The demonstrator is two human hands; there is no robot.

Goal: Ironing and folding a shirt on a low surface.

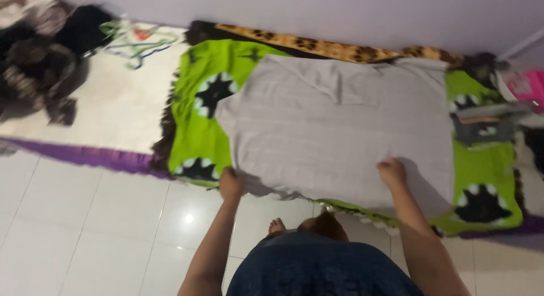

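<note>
Head camera looks straight down and both arms are out over a grey shirt (340,126), spread flat on a bright green blanket (198,126) with black-and-white toothy patches, which lies on the white tiled floor (85,228). The left hand (231,184) is closed on the near left edge of the shirt, fingers curled around the hem. The right hand (392,172) sits on the near right part of the cloth, fingers bent down; whether it pinches or only presses, I cannot tell through the blur.

The shirt looks light and limp, thin fabric with soft creases, and it drapes to whatever is under it. I would judge it has no stiffness at all, so one hold alone would let it sag and bunch. The hem corners and the side seams look like the sound places to take it, two holds well apart to keep it flat. It seems to slide easily over the fleecy blanket.

A leopard-print cloth (317,46) runs along the wall behind, a dark pile of clothes (39,63) lies far left, something pink (527,83) far right.
</note>
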